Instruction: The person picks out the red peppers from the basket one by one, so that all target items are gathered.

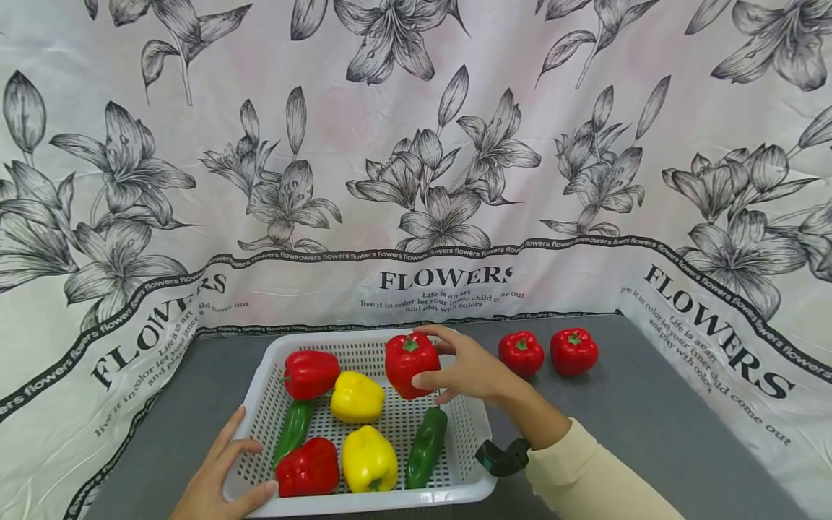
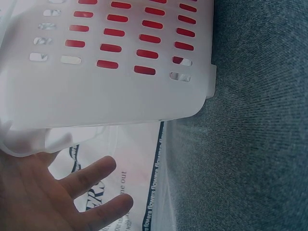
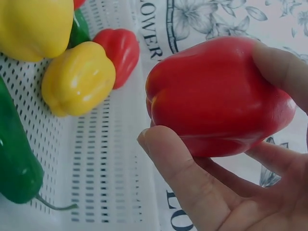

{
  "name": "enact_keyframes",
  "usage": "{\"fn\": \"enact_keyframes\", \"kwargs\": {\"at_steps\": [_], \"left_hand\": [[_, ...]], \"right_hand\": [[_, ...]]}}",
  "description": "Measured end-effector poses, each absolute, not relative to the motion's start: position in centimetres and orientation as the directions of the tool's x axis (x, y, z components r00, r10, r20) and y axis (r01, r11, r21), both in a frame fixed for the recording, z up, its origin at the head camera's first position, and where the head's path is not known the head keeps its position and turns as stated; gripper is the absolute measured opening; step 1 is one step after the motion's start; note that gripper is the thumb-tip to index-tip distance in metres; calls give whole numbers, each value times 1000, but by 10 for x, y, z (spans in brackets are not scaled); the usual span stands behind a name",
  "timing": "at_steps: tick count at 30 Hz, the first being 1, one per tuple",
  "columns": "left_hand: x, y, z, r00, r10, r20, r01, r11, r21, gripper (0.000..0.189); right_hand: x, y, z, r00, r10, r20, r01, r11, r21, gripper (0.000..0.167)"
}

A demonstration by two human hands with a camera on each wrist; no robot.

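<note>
The left hand (image 1: 211,487) is at the near left corner of the white basket (image 1: 468,495), its fingers nearly straight and spread well apart, with nothing in their hold (whether the thumb meets the rim, I cannot tell); just to the right of those fingers, inside the basket, lies a long green pepper (image 1: 290,433); beyond the left fingertips and to their right is a red bell pepper (image 1: 312,374), at the far left of the basket; right of the left thumb sits another red bell pepper (image 1: 316,469), by the front wall; further right of the left hand come two yellow bell peppers, one (image 1: 357,397) left of and nearer than the right hand's fingers, the other (image 1: 369,458) nearer still, at the front; next is the held red bell pepper (image 1: 408,361), raised between the thumb and fingers of the right hand (image 1: 468,368), which curl round its sides and part only as wide as it is, its green stem uppermost in the head view; below these fingers lies a second long green pepper (image 1: 427,448); well right of the fingers, two more red bell peppers (image 1: 521,354) (image 1: 574,352) stand side by side on the grey table (image 1: 650,419), slightly apart.
</note>
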State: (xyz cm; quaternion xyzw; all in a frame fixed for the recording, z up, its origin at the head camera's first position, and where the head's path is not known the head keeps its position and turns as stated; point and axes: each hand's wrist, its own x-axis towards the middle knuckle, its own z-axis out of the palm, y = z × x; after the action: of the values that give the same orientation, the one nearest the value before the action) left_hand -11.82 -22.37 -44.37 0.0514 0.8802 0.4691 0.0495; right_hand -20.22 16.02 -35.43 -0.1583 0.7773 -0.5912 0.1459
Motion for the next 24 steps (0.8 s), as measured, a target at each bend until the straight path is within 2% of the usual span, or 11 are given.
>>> {"fn": "enact_keyframes", "kwargs": {"at_steps": [24], "left_hand": [[-116,-223,-442,-992,123,-6,67,577,814,49]], "right_hand": [[-183,202,-334,-915,-404,6,-102,216,-971,78]]}}
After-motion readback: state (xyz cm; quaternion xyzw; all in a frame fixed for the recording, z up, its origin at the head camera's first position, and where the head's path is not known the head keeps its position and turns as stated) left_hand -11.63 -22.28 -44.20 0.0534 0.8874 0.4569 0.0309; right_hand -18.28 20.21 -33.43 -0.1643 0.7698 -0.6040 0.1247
